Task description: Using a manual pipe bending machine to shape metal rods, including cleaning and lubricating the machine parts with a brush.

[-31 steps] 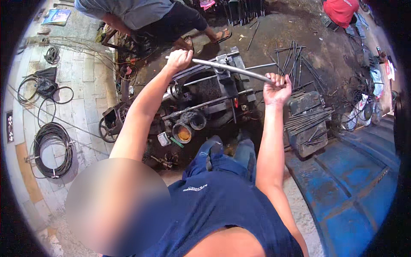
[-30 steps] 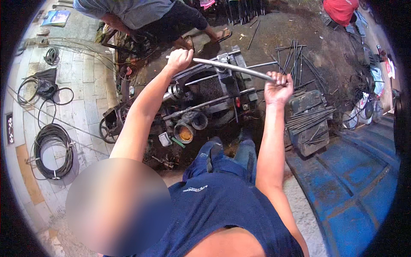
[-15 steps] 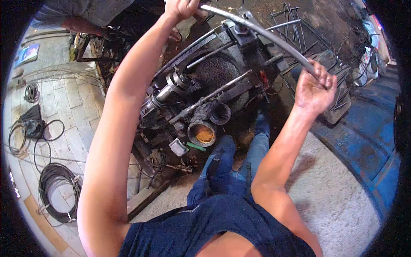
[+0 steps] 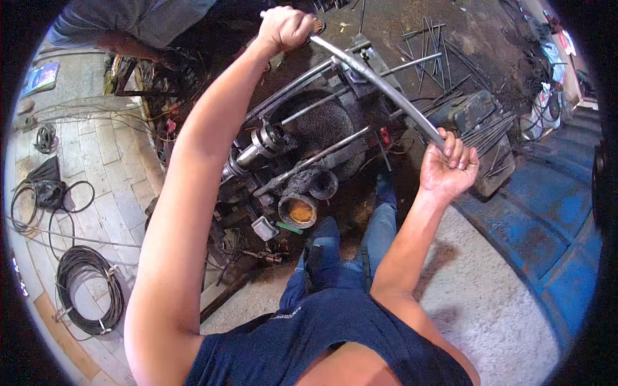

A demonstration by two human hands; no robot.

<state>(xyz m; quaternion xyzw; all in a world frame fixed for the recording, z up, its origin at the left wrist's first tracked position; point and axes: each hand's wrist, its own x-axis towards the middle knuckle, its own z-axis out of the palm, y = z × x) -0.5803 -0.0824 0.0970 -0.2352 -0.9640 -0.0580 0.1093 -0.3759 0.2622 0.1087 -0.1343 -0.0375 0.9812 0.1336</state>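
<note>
Basically the metal rod runs slantwise from the left hand, way farther out, to the right hand, closer in, fingers of both curled round it, crossing over the machine in view.

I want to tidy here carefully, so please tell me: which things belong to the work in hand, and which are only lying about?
Work in hand:
metal rod, gripped by left hand and right hand
machine below it, probably

Apparently lying about:
black coil
dark bundle
green strip
</note>
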